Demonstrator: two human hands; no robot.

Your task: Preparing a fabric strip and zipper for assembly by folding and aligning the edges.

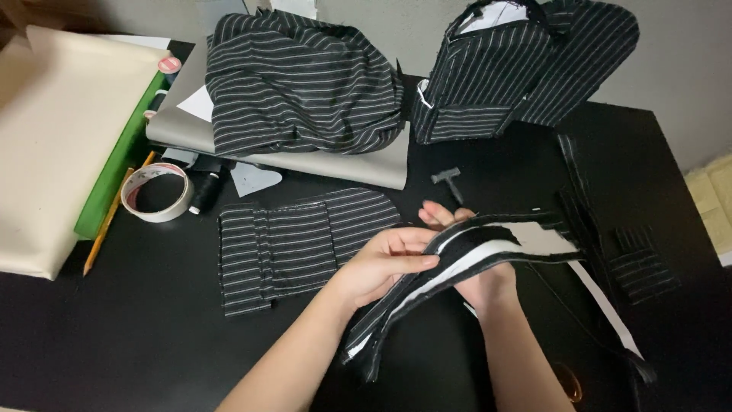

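Striped fabric strip (473, 255) pinched, left hand (381, 263) and right hand (465, 278) grip closed.

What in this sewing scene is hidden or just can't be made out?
All in the head view:
- The right hand: its palm lies behind the striped fabric strip, so only the fingertips show.
- The strip's lower end, bunched and dark against the black table.
- The amber round object, cut off by the bottom edge.
- The beige roll, cut off at the left edge.
- What lies under the striped cloth heap on the grey sheet.
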